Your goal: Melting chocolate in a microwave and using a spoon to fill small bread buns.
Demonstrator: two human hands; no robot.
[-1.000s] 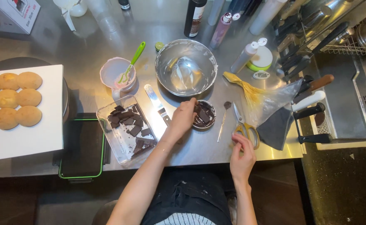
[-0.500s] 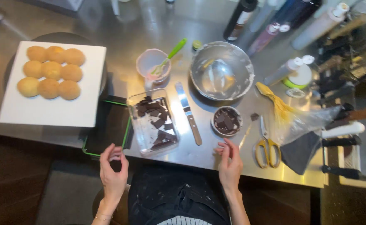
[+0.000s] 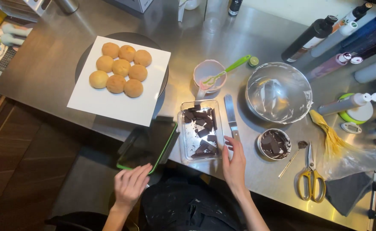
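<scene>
Head view, looking down on a steel counter (image 3: pixel 47 64); the right hand (image 3: pixel 234 164) lies flat at the near edge with its fingers loosely spread and clamped on nothing, its fingertips (image 3: pixel 228 141) just touching the handle end of a palette knife (image 3: pixel 231 116) that lies between a clear tub of dark chocolate pieces (image 3: pixel 201 128) and a big steel bowl (image 3: pixel 278 92); the left hand (image 3: pixel 130 185) is open too, fingers together, resting against the near corner of a dark lid with a green rim (image 3: pixel 147 143) that hangs partly over the counter's edge. A small round dish of chocolate (image 3: pixel 274 144) sits just right of the right hand, with a small spoon (image 3: pixel 291 158) and yellow scissors (image 3: pixel 311 177) beyond it; a pink cup with a green spatula (image 3: pixel 209 76) stands behind the tub; round buns on a white board (image 3: pixel 120 70) lie well off to the left.

To my eye the knife is the thing being reached for (the fingertips are only at its handle, not around it); a clean pick-up would mean sliding the fingers under the handle and closing thumb over it, lifting level so the blade clears the tub wall. The lid looks poorly balanced; a steady palm on it would keep it from tipping off.
</scene>
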